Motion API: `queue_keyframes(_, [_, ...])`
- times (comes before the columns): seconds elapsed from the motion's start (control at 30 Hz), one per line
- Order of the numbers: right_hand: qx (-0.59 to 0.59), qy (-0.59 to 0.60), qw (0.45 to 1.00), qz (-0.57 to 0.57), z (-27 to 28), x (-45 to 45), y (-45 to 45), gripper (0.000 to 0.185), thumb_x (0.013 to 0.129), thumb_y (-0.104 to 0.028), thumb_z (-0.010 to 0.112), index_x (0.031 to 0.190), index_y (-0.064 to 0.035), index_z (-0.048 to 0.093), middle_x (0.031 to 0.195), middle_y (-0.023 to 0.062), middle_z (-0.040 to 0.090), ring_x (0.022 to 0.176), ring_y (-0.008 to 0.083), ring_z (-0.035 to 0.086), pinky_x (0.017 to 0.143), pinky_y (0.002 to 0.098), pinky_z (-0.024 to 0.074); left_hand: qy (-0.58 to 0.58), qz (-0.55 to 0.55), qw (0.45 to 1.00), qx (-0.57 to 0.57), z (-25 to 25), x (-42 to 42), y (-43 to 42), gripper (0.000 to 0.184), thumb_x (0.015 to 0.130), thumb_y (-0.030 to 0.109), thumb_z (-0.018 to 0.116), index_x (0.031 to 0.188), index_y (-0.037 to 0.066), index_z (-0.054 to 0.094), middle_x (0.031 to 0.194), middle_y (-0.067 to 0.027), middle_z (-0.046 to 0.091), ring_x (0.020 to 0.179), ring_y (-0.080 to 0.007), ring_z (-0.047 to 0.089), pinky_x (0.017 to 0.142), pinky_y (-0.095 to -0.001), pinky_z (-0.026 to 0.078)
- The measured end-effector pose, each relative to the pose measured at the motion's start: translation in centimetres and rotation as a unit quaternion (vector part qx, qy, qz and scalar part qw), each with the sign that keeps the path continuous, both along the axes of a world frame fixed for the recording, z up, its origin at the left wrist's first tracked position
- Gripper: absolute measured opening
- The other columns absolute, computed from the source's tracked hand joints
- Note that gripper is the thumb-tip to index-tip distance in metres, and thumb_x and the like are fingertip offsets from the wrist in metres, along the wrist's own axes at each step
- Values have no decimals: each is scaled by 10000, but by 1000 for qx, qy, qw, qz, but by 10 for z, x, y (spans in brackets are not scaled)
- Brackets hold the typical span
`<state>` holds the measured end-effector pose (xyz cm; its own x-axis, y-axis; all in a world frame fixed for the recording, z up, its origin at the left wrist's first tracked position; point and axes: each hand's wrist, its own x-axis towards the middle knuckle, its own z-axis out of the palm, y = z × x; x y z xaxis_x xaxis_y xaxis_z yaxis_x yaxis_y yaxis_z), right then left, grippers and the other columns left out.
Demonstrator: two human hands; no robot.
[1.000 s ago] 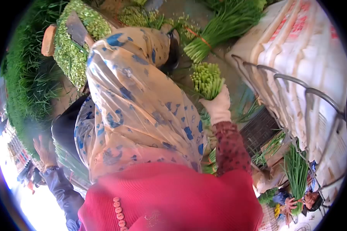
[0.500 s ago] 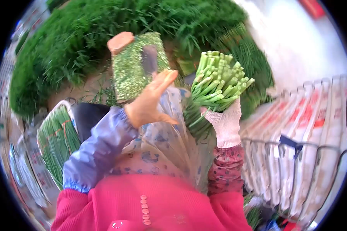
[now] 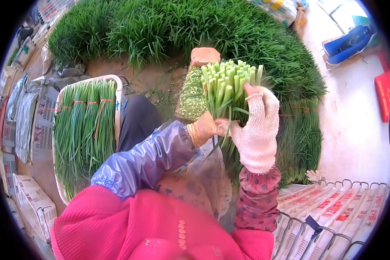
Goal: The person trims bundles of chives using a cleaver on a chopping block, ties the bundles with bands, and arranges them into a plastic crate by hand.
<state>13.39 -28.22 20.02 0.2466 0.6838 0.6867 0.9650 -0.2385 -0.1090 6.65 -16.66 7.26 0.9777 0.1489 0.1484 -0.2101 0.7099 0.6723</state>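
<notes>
A thick bunch of chives (image 3: 223, 89) stands upright before me, its pale cut stem ends facing up. My right hand (image 3: 259, 128), in a white knit glove, is closed round the bunch's right side, with bare fingertips showing near the stem tops. My left hand (image 3: 209, 129), in a tan glove, grips the bunch low on its left side; some of its fingers are hidden behind the stems. Just behind the bunch lies a board covered with chopped green bits (image 3: 190, 97), a reddish brick (image 3: 205, 56) at its far end.
At left stands a white basket (image 3: 118, 93) of chive bundles (image 3: 84, 125) tied with orange bands. Loose chives (image 3: 169, 30) are heaped along the back. More tied bundles (image 3: 299, 134) lie at right. White crates (image 3: 333, 208) stand at lower right, and a blue object (image 3: 349, 45) lies on the pale floor.
My left hand has moved from an open pose over the board to the bunch and closed on it. The bunch is now more upright. The view has turned, showing more of the basket.
</notes>
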Motion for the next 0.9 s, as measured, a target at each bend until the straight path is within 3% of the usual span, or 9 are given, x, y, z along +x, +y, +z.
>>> queue_keyframes(0.13, [58,41,996,54,2,-6,10,546,657,-181,845,1166,-111,661,1002,74,599,818,273,640,623,376,518,56,-18,998,29,4,-1,6,806,645,131,913,1360,60,548,1269,-56,614,1145,-159,578,963,-337,495])
queue_keyframes(0.4, [60,59,993,87,8,7,39,253,789,-42,777,1022,-72,683,815,85,649,674,252,650,573,335,518,-55,65,990,113,-23,19,0,902,657,82,908,1432,70,447,1347,-53,569,1220,-188,551,1027,-375,474])
queue_keyframes(0.47, [242,391,869,185,9,4,55,103,927,-90,642,1026,-61,649,786,36,614,615,153,590,512,276,473,-69,18,993,92,-24,12,8,923,674,47,894,1460,66,411,1385,-69,548,1266,-209,534,1056,-398,470])
queue_keyframes(0.53, [373,676,517,369,61,18,45,125,1000,-150,523,973,-56,602,707,9,521,535,107,484,428,246,385,-28,26,987,154,-22,2,10,804,716,3,842,1422,60,463,1366,-77,563,1253,-211,546,1005,-371,503])
queue_keyframes(0.57, [389,694,428,428,86,29,33,192,1036,-180,464,946,-54,578,668,-5,475,496,84,432,386,232,341,53,-14,998,5,-10,-9,5,700,697,97,879,1321,18,573,1246,-84,638,1177,-196,590,984,-337,481])
queue_keyframes(0.67, [301,624,515,505,115,54,-11,228,1035,-129,407,842,-105,525,731,-5,495,567,86,460,483,254,406,76,20,997,-17,-15,-18,19,655,705,149,869,1280,8,588,1144,-76,675,1071,-196,637,938,-344,507])
queue_keyframes(0.73, [33,581,639,502,90,52,-37,91,927,-93,555,944,-23,609,860,104,592,710,209,577,631,325,490,77,24,995,-59,-46,-14,36,643,711,218,863,1255,2,596,1072,-62,697,991,-183,655,930,-362,511])
queue_keyframes(0.83, [-402,484,718,299,57,28,-62,471,733,-93,778,1159,64,652,1115,254,648,965,376,671,877,386,541,22,-6,1000,-21,-11,-25,66,716,713,229,849,1326,8,552,1178,-87,671,1070,-207,639,959,-376,507])
queue_keyframes(0.9, [-373,559,733,104,44,23,-69,849,588,-132,885,1345,33,536,1300,207,596,1224,296,580,1030,351,449,-18,18,1000,-19,-11,-19,74,830,697,215,849,1413,19,480,1348,-127,585,1178,-233,599,1009,-394,489])
